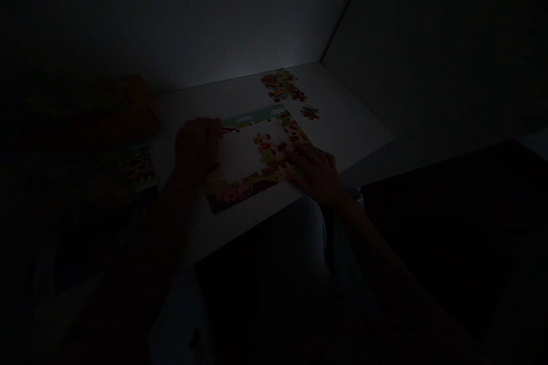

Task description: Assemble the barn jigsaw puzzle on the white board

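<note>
A partly assembled jigsaw puzzle (268,170) lies flat on the white table, with its border joined and a pale gap in the middle. Cow-like brown and white patches show inside its right side. My right hand (314,171) rests flat on the puzzle's right part, fingers stretched out. At the left edge of the puzzle is my left hand (197,142), its fingers bent; the darkness hides whether they grip anything. Beyond the puzzle lies a heap of loose puzzle pieces (283,85), with a small cluster of pieces (310,112) nearer.
The whole scene is very dim. The white table (346,108) meets a wall (240,28) at the back and a panel (436,57) at the right. An orange-red box-like object (139,105) stands left, near a colourful printed sheet or box (139,165).
</note>
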Available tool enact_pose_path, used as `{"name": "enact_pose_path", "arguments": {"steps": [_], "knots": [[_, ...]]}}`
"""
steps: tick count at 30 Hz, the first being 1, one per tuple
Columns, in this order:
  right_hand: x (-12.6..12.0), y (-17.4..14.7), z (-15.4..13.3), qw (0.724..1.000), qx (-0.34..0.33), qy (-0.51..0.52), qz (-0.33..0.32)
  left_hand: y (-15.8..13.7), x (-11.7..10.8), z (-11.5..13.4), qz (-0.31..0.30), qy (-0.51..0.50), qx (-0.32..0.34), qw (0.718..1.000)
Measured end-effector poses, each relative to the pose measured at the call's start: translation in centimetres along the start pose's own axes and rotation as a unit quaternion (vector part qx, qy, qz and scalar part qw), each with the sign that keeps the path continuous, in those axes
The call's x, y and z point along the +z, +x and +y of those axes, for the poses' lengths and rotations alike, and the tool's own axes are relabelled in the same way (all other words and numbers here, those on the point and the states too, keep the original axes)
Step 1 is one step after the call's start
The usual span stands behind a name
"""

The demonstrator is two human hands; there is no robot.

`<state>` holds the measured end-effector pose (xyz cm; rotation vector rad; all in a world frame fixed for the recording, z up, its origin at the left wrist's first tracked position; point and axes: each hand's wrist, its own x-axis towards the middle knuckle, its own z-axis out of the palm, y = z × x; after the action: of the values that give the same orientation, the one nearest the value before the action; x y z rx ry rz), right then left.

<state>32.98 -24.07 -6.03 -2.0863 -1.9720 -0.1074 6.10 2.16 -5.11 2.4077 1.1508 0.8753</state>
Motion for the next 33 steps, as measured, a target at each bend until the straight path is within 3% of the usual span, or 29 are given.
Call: {"name": "enact_pose_path", "arguments": {"steps": [5,15,19,25,31,33], "knots": [[0.0,0.1,-0.5,1.0,0.023,-0.002,0.016,-0.1,-0.1,0.5,0.015,0.037,-0.027,0.999],[-0.2,0.1,0.3,1.0,-0.004,0.006,-0.01,-0.2,0.0,0.7,-0.005,0.038,-0.03,0.999],[0.2,0.0,0.6,1.0,0.013,0.001,-0.007,-0.1,-0.5,0.9,-0.015,0.054,-0.037,0.998],[1.0,0.0,0.6,0.995,0.048,0.06,0.062,-0.2,-1.1,1.3,-0.038,0.074,-0.026,0.996],[0.8,0.1,0.1,0.997,0.051,0.038,0.051,-0.1,-1.3,1.8,-0.05,0.089,-0.018,0.995],[0.7,0.2,0.0,0.997,0.053,0.038,0.048,-0.6,-1.4,2.9,-0.065,0.086,0.015,0.994]]}}
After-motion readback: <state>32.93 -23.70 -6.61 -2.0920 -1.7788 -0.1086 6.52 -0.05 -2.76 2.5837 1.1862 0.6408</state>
